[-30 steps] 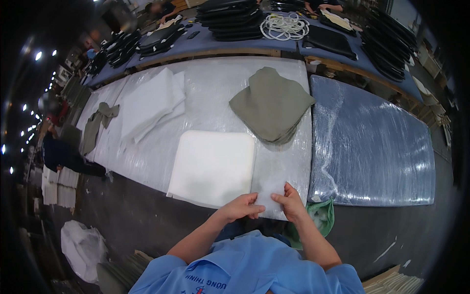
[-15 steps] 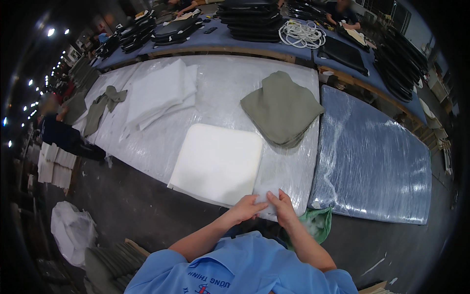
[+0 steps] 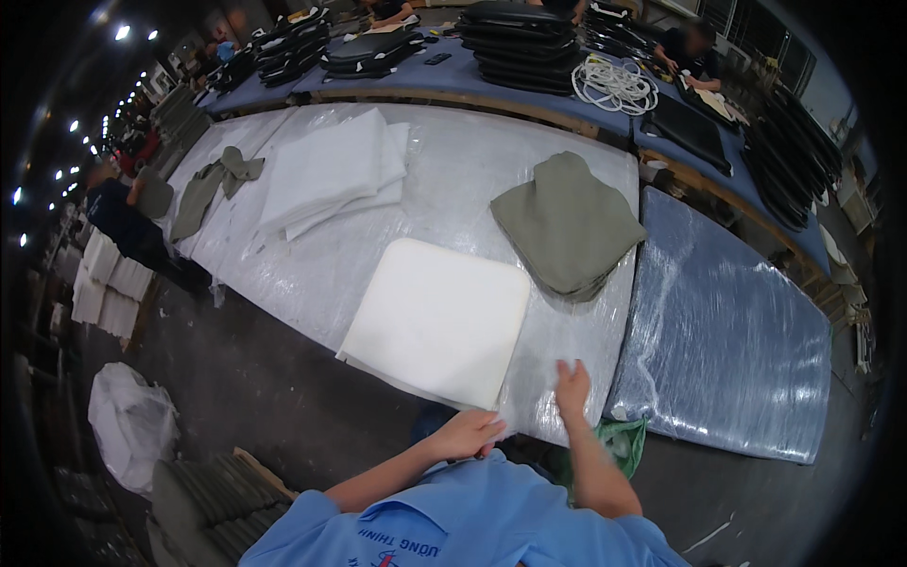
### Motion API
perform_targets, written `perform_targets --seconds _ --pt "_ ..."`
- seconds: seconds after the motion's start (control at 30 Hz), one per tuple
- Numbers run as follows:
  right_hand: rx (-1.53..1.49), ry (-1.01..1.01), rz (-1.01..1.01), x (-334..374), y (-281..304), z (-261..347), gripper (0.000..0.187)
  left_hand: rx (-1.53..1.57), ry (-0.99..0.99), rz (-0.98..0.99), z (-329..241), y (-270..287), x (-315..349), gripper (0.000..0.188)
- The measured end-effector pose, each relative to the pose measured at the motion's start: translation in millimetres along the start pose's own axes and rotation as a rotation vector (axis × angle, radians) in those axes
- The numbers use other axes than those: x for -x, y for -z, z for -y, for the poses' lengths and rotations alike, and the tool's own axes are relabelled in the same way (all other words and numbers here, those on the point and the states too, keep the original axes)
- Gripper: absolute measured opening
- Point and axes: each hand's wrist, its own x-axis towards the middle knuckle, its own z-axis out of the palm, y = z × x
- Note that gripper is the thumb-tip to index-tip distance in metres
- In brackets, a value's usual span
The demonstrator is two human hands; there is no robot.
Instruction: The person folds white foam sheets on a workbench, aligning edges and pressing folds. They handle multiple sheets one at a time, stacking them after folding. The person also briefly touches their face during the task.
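A: Where are your hands sitting now?

B: Your left hand (image 3: 468, 435) is hanging at the lower middle of the frame, just beside the near right corner of the white pad (image 3: 439, 317); its fingers are bending inward, nearly closed, with a pale trace showing at their tips; whether they are gripping it, or touching the pad, you can't tell from here.

A: And the right?

B: Your right hand (image 3: 572, 387) is hovering right of the pad, blurred, its fingers half bent; you can't tell if it is holding anything; the pad itself is lying flat at the centre, on the plastic-wrapped table (image 3: 444, 180).

A: What else is surrounding you?

B: Folded olive cloths (image 3: 572, 227) are lying in a pile right of centre, near the pad; white sheets (image 3: 326, 175) are stacking up at the upper left, a crumpled olive cloth (image 3: 213, 189) lying beyond them; a wrapped blue panel (image 3: 727, 326) is filling the right side; a green bag (image 3: 627, 442) is peeking out beside your right forearm; along the top, black cushions (image 3: 520, 52) are standing piled beside a white rope coil (image 3: 614, 87).
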Motion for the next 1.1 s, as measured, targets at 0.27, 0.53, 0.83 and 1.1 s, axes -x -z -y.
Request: perform_targets --seconds 0.27,0.53,0.83,1.1 --pt "-0.520 -0.429 0.867 -12 -63 108 0.034 -0.018 -0.398 -0.526 47 106 7 0.054" --pt "-0.744 -0.431 0.966 -12 -152 150 0.032 -0.252 -0.217 -0.489 37 208 -11 0.028" --pt "-0.542 -0.368 0.858 -14 -214 183 0.022 -0.527 -0.104 -0.504 52 272 -13 0.029" --pt "-0.479 -0.305 0.764 -10 -237 208 0.014 -0.435 -0.373 -0.539 68 288 -24 0.025"
